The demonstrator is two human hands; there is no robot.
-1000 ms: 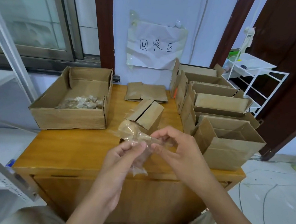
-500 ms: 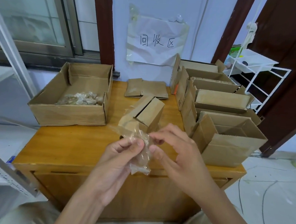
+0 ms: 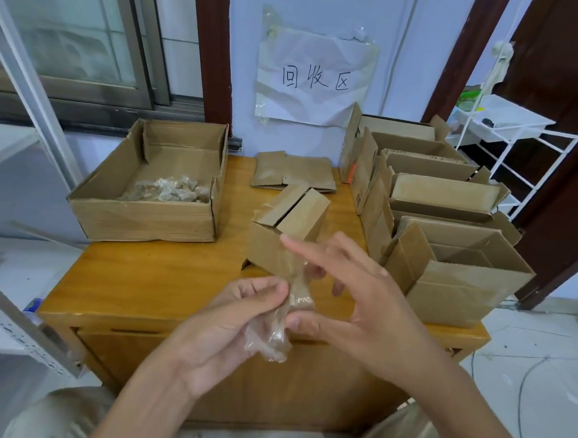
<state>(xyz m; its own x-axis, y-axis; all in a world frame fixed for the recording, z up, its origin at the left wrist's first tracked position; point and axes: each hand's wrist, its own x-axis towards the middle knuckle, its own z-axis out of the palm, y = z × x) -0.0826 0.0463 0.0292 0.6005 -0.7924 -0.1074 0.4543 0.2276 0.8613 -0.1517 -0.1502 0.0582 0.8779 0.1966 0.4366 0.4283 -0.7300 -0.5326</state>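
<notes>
We hold a crumpled piece of clear plastic wrap (image 3: 272, 337) in the air just in front of the small box (image 3: 279, 235), on our side of it and lower in the view. Our left hand (image 3: 236, 321) grips the wrap. Its fingers are curled, and the thumb and forefinger pinch the wrap near its middle, so the lower end hangs loose below the thumb. A small brown scrap sticks to the wrap just above that pinch.

Our right hand (image 3: 370, 310) is to the right of the wrap, spread wide with its fingers mostly straight. Its thumb touches the wrap's right edge. The upper end of the wrap shows in front of its fingers, but we cannot tell whether it touches them.

The small box stands on the wooden table (image 3: 146, 284) with its 2 top flaps half raised. Left of the small box is a wide open box (image 3: 143, 222) with a heap of similar wads inside. Behind the small box lies flattened cardboard (image 3: 294, 173). Right of it stands a row of open boxes (image 3: 446, 291), packed close together.
</notes>
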